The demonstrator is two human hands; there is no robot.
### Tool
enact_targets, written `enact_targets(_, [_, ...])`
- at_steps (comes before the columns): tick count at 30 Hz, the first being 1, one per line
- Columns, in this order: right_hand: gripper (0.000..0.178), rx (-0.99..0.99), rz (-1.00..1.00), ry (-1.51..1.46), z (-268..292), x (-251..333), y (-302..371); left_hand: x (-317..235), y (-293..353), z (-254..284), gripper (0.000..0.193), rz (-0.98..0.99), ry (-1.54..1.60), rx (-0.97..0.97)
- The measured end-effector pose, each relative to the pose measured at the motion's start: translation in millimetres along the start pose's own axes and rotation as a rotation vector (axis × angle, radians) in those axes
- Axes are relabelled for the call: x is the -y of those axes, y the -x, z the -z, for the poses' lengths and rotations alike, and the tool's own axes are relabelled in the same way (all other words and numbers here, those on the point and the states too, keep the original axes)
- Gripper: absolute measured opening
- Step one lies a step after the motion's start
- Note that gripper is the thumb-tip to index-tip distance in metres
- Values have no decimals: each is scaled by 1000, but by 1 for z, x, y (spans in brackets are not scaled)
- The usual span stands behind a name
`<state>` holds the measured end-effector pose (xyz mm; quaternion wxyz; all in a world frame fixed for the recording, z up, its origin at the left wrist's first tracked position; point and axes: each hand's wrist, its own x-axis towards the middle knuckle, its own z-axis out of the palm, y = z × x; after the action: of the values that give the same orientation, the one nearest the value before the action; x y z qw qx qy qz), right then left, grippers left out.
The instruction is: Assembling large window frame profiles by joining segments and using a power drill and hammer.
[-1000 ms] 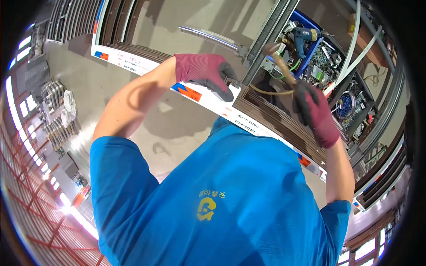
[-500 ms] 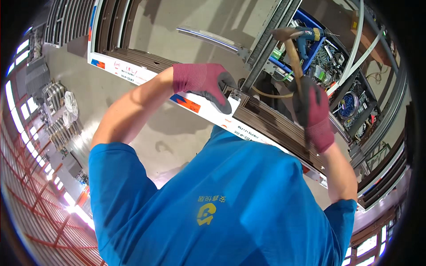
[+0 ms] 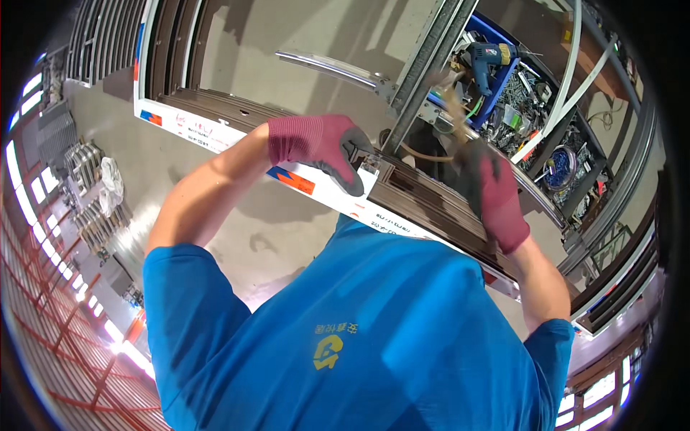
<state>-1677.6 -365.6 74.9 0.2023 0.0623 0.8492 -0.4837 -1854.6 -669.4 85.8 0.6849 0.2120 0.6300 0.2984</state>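
A long brown metal window-frame profile [image 3: 445, 210] with white protective film [image 3: 327, 190] along its near side runs slantwise in front of me. My left hand [image 3: 332, 152], in a maroon and grey glove, rests on it, thumb and fingers closed around a small clear plastic block [image 3: 370, 164] standing on the profile. In the same kind of glove, my right hand [image 3: 494, 188] grips a hammer by its wooden handle [image 3: 456, 118]. The hammer is smeared by motion, and its head hardly shows. It is raised above and to the right of the plastic block.
Beyond the frame, a blue tray [image 3: 496, 90] holds a power drill [image 3: 487, 66]. Beside it a dark bin [image 3: 568, 144] carries many screws and small parts. A grey metal rail [image 3: 424, 68] crosses behind the frame. Stacked profiles [image 3: 93, 183] lie on the left floor.
The hammer has swung downward and left, with my right hand a little lower. My left hand stays at the plastic block. The whole view has shifted slightly.
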Motion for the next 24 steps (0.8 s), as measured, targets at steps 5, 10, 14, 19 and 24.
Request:
enact_targets(5, [36, 295, -13, 224, 19, 6, -7, -16, -11, 6, 40, -26, 2, -4])
enact_targets(10, [48, 11, -239, 128, 2, -21, 4, -18, -20, 5, 47, -44, -23, 56])
enact_targets(14, [48, 265, -265, 62, 16, -19, 18, -35, -20, 12, 56, 4, -93, -17])
enact_targets(19, [54, -83, -280, -409, 12, 5, 25, -21, -48, -2, 53, -142, 426, -359])
enact_targets(24, [64, -167, -182, -282, 15, 19, 42, -95, -79, -64, 41, -220, 70, -303])
